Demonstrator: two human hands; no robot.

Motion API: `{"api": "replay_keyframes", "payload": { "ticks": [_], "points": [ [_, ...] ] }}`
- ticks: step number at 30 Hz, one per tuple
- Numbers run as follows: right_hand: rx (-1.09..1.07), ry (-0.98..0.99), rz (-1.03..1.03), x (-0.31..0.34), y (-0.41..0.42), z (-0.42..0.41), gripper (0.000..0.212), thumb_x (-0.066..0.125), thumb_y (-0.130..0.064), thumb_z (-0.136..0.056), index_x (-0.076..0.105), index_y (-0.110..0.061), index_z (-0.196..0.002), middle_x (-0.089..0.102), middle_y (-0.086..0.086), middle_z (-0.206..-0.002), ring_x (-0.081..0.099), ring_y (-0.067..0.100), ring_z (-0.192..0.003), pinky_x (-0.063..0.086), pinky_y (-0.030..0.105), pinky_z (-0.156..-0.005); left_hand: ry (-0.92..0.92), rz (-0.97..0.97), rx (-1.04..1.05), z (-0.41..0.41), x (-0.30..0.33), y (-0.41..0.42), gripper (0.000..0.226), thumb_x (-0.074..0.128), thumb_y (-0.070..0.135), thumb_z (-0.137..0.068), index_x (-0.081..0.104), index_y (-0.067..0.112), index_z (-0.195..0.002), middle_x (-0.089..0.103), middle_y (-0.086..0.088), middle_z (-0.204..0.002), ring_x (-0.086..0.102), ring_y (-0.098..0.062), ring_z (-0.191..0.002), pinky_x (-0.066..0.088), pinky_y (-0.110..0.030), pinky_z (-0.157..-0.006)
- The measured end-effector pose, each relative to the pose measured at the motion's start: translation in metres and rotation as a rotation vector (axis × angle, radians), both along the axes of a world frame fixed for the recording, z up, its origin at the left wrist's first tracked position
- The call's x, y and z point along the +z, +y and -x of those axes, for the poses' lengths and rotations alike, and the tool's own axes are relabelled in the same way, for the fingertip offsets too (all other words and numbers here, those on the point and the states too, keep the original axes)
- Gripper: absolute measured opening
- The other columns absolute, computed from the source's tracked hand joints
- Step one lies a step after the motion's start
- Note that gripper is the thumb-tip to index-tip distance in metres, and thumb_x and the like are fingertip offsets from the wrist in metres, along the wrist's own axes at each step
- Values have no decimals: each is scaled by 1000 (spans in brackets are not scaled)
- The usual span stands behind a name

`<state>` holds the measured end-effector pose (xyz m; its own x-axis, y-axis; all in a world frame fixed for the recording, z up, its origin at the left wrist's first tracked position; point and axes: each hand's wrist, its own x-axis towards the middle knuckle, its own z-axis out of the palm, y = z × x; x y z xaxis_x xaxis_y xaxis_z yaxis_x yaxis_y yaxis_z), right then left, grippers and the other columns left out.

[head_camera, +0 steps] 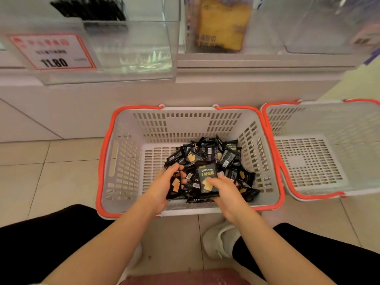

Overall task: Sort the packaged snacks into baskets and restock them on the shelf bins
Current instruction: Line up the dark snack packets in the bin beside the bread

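Head view. A grey, orange-rimmed basket on the tiled floor held a heap of black snack packets toward its right and near side. The left hand curled around several packets at the heap's near-left edge. The right hand pinched one black packet upright, its long axis running toward the shelf, printed face up. A second basket stood just beside, to the right. Above, a clear shelf bin carried a price tag.
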<state>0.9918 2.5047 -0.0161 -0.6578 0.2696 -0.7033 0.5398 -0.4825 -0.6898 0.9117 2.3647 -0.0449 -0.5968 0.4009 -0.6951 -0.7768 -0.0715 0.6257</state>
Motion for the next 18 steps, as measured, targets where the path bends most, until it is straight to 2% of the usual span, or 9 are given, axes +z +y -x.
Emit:
{"api": "replay_keyframes", "payload": {
  "ticks": [2, 4, 7, 9, 10, 12, 15, 17, 18],
  "points": [
    [63, 117, 11, 0, -8, -2, 18, 52, -3, -92, 63, -10, -104, 70, 4, -95, 63, 20, -93, 45, 36, -93, 18, 20, -78, -5, -1, 5, 35, 48, 41, -93, 63, 13, -106, 71, -3, -88, 67, -15, -74, 53, -25, -64],
    [17, 136, 2, -3, -15, -1, 23, 56, -4, -90, 57, -6, -113, 68, 8, -101, 63, 19, -94, 48, 35, -91, 47, 14, -150, -10, -1, 11, 41, 49, 47, -90, 63, 15, -111, 72, -7, -100, 69, -20, -89, 53, -32, -76],
    [17, 70, -160, -15, -21, 4, 24, 61, -11, -89, 55, -7, -112, 66, 8, -104, 62, 15, -93, 49, 29, -88, 59, 27, -139, -13, -3, 16, 29, 60, 37, -86, 64, 17, -107, 73, -4, -96, 68, -22, -93, 53, -35, -77],
    [166, 91, -303, -22, -20, 7, 13, 57, -17, -92, 61, -11, -103, 66, -2, -94, 60, 6, -88, 47, 25, -82, 74, 72, -159, -10, -8, 13, 13, 66, 24, -84, 68, 18, -96, 73, -3, -88, 67, -21, -91, 52, -37, -81],
    [285, 110, -396, -26, -17, 10, 13, 53, -19, -94, 64, -12, -96, 65, -7, -86, 58, 4, -86, 44, 23, -79, 87, 87, -187, -8, -10, 10, 3, 67, 20, -83, 68, 17, -84, 72, -5, -82, 67, -21, -89, 50, -40, -84],
    [531, 127, -601, -37, -9, 16, 26, 45, -19, -98, 66, -8, -87, 62, -3, -85, 51, 8, -92, 36, 23, -79, 130, 133, -237, -4, -15, 9, 15, 66, 17, -83, 62, 15, -68, 67, -10, -74, 67, -23, -86, 48, -45, -91],
    [736, 109, -803, -59, 13, 28, 28, 42, -18, -99, 66, -5, -94, 60, 6, -98, 49, 16, -99, 31, 20, -76, 121, 251, -223, 3, -27, 12, 7, 67, 21, -83, 62, 18, -86, 73, -3, -84, 68, -22, -90, 49, -44, -91],
    [819, 25, -940, -75, 34, 35, 23, 44, -19, -98, 64, -10, -106, 57, 4, -109, 52, 17, -99, 37, 22, -81, 118, 340, -258, 10, -37, 12, 23, 68, 27, -82, 61, 21, -102, 73, 3, -90, 67, -19, -94, 51, -37, -87],
    [879, -29, -995, -84, 43, 37, 24, 45, -19, -97, 61, -11, -113, 54, 4, -116, 53, 18, -102, 41, 25, -84, 90, 373, -281, 13, -41, 12, 38, 69, 33, -81, 58, 20, -115, 71, 3, -101, 64, -19, -101, 49, -37, -90]
  ]
}}
